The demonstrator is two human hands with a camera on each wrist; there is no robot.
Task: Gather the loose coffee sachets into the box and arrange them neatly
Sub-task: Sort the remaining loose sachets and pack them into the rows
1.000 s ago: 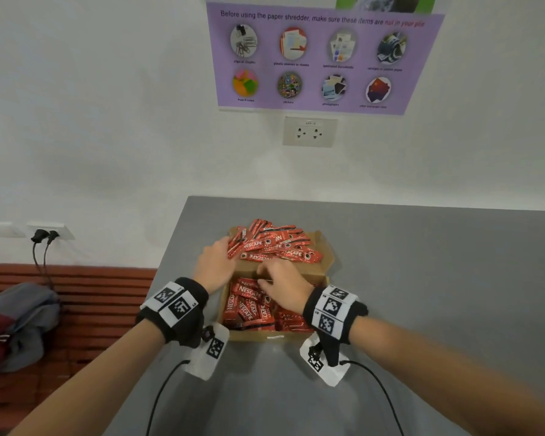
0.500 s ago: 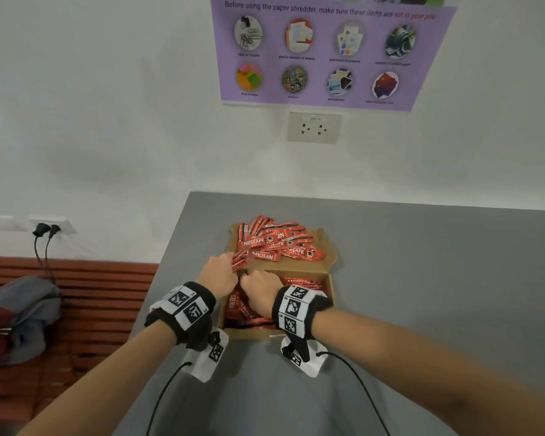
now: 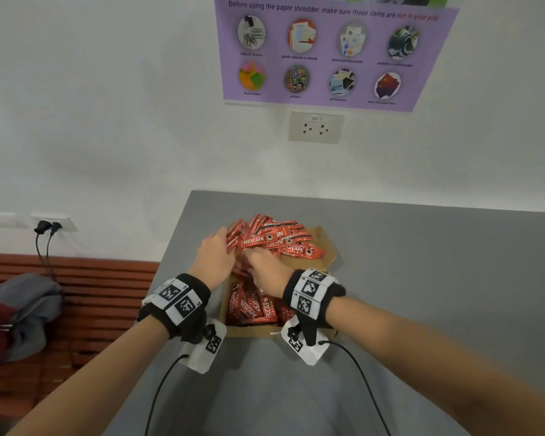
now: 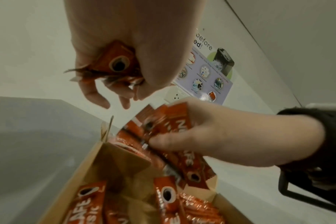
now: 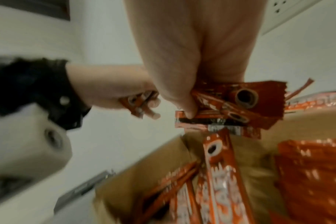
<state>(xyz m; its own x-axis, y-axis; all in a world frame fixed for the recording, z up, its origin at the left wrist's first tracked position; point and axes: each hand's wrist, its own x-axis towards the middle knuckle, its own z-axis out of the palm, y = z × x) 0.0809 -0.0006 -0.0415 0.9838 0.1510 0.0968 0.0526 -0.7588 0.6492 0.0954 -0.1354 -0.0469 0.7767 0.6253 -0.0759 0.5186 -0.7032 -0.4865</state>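
— While both hands work over a brown cardboard box on the grey table, what exactly are they holding?

— Red Nescafé coffee sachets. The left hand has its fingers curled round a bunch of sachets at the far left of the box; the right hand pinches another small bunch between thumb and fingers, just beside the left.

— And where do the rest lie?

— A fanned heap of sachets sits across the far end of the box, over its open flap. More sachets stand in a rough row in the near compartment, below the wrists.

— Anything else in view?

— Black wristbands with printed markers on both wrists, cables trailing toward the camera. On the white wall behind, a purple paper-shredder poster hangs above a wall socket. To the left, a wooden slatted bench carries a grey and maroon garment.
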